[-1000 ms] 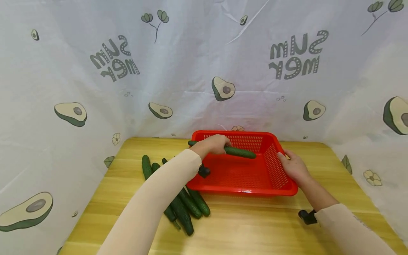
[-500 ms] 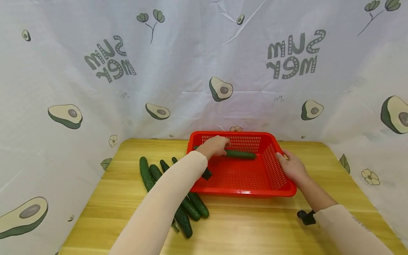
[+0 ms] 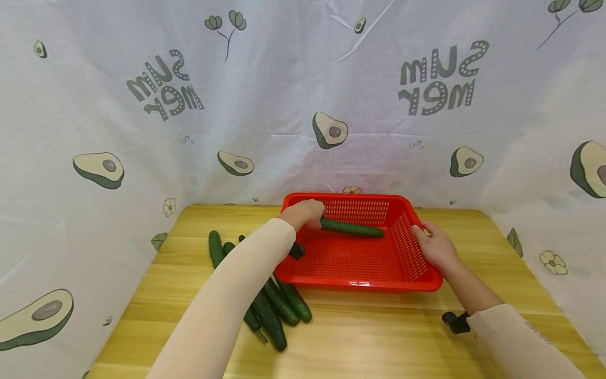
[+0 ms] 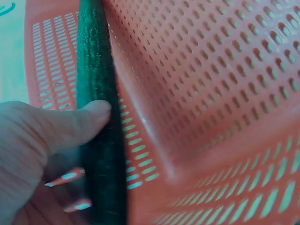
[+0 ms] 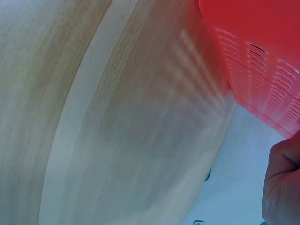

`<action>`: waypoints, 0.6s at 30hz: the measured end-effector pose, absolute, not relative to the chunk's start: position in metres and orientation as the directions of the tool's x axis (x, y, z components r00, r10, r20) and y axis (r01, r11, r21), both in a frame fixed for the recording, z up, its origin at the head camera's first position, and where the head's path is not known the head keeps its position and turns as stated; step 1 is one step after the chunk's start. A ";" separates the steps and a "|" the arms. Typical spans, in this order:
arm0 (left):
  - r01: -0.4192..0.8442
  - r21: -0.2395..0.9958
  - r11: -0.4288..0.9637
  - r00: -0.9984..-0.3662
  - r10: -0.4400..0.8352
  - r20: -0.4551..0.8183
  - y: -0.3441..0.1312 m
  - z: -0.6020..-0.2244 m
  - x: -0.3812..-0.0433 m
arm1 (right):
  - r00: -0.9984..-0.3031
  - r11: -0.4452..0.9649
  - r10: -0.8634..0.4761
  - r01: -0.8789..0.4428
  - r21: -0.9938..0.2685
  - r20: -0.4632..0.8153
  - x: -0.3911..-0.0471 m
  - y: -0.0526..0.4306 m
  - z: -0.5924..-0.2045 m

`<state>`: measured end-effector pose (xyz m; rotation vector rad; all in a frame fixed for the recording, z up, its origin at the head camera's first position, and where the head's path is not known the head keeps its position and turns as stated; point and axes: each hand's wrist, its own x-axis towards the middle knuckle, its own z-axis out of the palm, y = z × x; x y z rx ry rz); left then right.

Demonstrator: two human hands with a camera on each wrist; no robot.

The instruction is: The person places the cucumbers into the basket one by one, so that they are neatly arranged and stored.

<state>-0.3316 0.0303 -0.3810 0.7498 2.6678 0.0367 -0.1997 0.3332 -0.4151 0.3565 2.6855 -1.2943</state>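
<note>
My left hand [image 3: 310,213] is at the back left inside the red plastic basket [image 3: 360,286], holding a long green cucumber [image 3: 352,228]. In the left wrist view the thumb [image 4: 96,115] lies across this cucumber [image 4: 96,61], which runs along the perforated basket wall. The cucumber's left end is hidden behind the hand in the head view. On the opposite side my right hand [image 3: 436,248] grips the basket's right rim, thumb on top. Only part of that right hand [image 5: 283,180] shows in the right wrist view, beside the basket's outer wall [image 5: 258,65].
Several more cucumbers [image 3: 270,321] lie in a loose bunch on the wooden table [image 3: 360,337], left of the basket and partly behind my left sleeve [image 3: 232,300]. A white cloth [image 3: 274,100] printed with avocados hangs behind and at both sides of the table.
The cucumber has come down from above the basket to its back part. My left hand then shifted left along with a slight move of the head view. The right hand stays on the rim.
</note>
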 end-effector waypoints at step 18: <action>0.476 0.095 0.875 -0.852 0.485 -0.196 0.041 -0.405 -0.341 | -0.965 0.642 0.178 0.263 -0.720 -0.193 -0.199 0.332 -0.412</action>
